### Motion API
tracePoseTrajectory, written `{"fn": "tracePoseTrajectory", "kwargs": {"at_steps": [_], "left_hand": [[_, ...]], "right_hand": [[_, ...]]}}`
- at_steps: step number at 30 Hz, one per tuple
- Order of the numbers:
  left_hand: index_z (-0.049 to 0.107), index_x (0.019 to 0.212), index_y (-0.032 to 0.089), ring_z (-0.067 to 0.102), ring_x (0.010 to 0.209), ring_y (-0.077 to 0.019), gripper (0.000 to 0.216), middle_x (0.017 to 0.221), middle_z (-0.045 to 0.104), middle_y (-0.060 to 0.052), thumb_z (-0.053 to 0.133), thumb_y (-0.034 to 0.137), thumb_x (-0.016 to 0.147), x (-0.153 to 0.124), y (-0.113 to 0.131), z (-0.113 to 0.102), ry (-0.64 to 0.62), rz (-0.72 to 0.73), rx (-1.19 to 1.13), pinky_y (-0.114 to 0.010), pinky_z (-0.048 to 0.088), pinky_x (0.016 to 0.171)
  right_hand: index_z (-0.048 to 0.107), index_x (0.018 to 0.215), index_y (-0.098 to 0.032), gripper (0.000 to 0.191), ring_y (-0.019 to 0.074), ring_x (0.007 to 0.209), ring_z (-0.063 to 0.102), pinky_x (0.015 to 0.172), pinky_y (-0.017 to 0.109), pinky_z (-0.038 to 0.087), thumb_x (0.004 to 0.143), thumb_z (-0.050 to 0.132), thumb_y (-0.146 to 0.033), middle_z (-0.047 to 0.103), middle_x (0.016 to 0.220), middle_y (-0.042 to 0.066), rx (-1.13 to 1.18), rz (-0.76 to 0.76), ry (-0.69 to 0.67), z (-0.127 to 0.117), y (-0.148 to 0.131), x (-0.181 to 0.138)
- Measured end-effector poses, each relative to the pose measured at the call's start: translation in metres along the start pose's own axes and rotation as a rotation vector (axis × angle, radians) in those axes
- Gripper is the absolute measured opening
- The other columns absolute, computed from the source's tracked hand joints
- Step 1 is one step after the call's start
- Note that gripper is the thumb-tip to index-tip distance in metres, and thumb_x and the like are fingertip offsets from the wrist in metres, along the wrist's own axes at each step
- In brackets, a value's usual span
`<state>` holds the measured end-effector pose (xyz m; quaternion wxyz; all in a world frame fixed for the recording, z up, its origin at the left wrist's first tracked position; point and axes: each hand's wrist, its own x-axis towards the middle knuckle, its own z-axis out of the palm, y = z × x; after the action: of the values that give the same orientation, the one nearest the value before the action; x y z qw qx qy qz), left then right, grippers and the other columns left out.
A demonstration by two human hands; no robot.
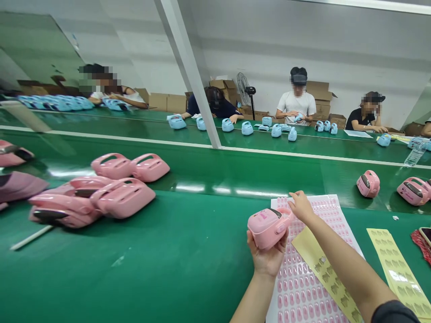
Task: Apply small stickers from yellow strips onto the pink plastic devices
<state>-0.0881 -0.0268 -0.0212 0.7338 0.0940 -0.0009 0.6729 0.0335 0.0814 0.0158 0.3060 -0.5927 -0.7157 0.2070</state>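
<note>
My left hand (267, 260) is closed around the underside of a pink plastic device with a looped handle (266, 226), holding it tilted above the green work surface. Its upper face carries a small print and a dark panel. My right hand (301, 207) is just beyond the device's handle, over the top edge of a white sheet of pink oval stickers (296, 287). Its fingers are pinched together; anything between them is too small to make out. Across that sheet, partly under my right forearm, lies a yellowish strip of stickers (332, 276).
Pink devices (124, 197) are grouped at left, and more stand on the belt at right (368, 184). Another yellowish sticker sheet (397, 269) lies right, near a phone (426, 234). A white post (191, 72) rises mid-view. Co-workers sit opposite among blue devices (247, 128).
</note>
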Motion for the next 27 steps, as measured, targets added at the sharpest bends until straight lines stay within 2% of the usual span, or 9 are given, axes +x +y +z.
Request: {"fn": "tracePoseTrajectory", "kwargs": {"at_steps": [3,6,9,13,16,18,20,23,27], "left_hand": [[0.054,0.112,0.033,0.055,0.105,-0.0225,0.039,0.109,0.064,-0.001,0.056,0.045,0.076,0.001,0.001,-0.005,-0.019,-0.031,0.046,-0.04,0.043,0.091],[0.049,0.117,0.036,0.054,0.108,-0.023,0.046,0.107,0.065,0.0,0.058,0.047,0.074,0.002,-0.001,-0.007,-0.004,-0.041,0.183,-0.042,0.041,0.093],[0.048,0.119,0.028,0.055,0.104,-0.0269,0.058,0.105,0.065,-0.006,0.068,0.042,0.066,0.0,-0.008,0.001,0.048,-0.041,0.446,-0.042,0.043,0.09],[0.038,0.124,0.025,0.054,0.103,-0.0314,0.089,0.118,0.054,-0.011,0.081,0.025,0.047,-0.007,-0.024,0.021,0.04,0.033,0.911,-0.042,0.045,0.085],[0.035,0.123,0.028,0.048,0.11,-0.0303,0.088,0.127,0.045,-0.009,0.079,0.023,0.047,-0.015,-0.035,0.028,0.02,0.176,1.226,-0.041,0.042,0.089],[0.035,0.123,0.027,0.047,0.112,-0.0305,0.083,0.126,0.044,-0.009,0.077,0.025,0.051,-0.017,-0.039,0.026,-0.047,0.205,1.386,-0.042,0.04,0.091],[0.034,0.124,0.027,0.046,0.112,-0.0311,0.082,0.126,0.044,-0.01,0.075,0.023,0.053,-0.018,-0.039,0.021,-0.144,0.191,1.499,-0.044,0.04,0.091],[0.03,0.125,0.028,0.043,0.116,-0.0314,0.08,0.129,0.04,-0.011,0.071,0.018,0.056,-0.015,-0.037,0.013,-0.278,0.21,1.592,-0.046,0.038,0.093],[0.029,0.125,0.028,0.042,0.117,-0.031,0.08,0.13,0.038,-0.01,0.068,0.014,0.057,-0.013,-0.035,0.01,-0.349,0.245,1.635,-0.045,0.038,0.094]], "right_hand": [[0.064,0.086,-0.015,0.019,0.0241,0.091,0.053,0.078,0.036,0.039,0.069,0.057,-0.014,0.054,0.097,0.012,0.088,0.058,-0.014,0.019,0.0,0.022],[0.061,0.068,-0.015,0.007,0.0202,0.082,0.054,0.074,0.033,0.04,0.068,0.054,-0.014,0.055,0.089,0.009,0.215,0.117,-0.02,0.024,-0.002,0.03],[0.058,0.07,-0.016,0.011,0.016,0.074,0.054,0.069,0.03,0.041,0.072,0.049,-0.022,0.057,0.081,0.005,0.366,0.128,-0.038,0.005,-0.002,0.025],[0.057,0.073,-0.017,0.017,0.0144,0.07,0.054,0.065,0.028,0.042,0.072,0.052,-0.034,0.059,0.072,0.002,0.529,0.089,-0.123,-0.042,-0.002,-0.003],[0.058,0.065,-0.017,0.021,0.0157,0.076,0.054,0.067,0.029,0.042,0.064,0.063,-0.038,0.058,0.076,0.003,0.654,0.023,-0.257,-0.075,-0.003,-0.036],[0.059,0.063,-0.017,0.023,0.0165,0.082,0.053,0.069,0.029,0.043,0.06,0.068,-0.038,0.055,0.087,0.004,0.713,-0.004,-0.338,-0.089,-0.004,-0.056],[0.06,0.063,-0.018,0.022,0.0171,0.086,0.052,0.072,0.031,0.043,0.059,0.07,-0.037,0.051,0.093,0.005,0.702,-0.007,-0.358,-0.096,-0.005,-0.073],[0.062,0.063,-0.018,0.015,0.0182,0.093,0.05,0.08,0.033,0.041,0.062,0.069,-0.032,0.046,0.092,0.004,0.604,-0.035,-0.304,-0.098,-0.007,-0.087],[0.061,0.063,-0.018,0.004,0.0176,0.094,0.048,0.083,0.033,0.04,0.065,0.065,-0.019,0.044,0.09,0.003,0.504,-0.065,-0.243,-0.094,-0.009,-0.095]]}}
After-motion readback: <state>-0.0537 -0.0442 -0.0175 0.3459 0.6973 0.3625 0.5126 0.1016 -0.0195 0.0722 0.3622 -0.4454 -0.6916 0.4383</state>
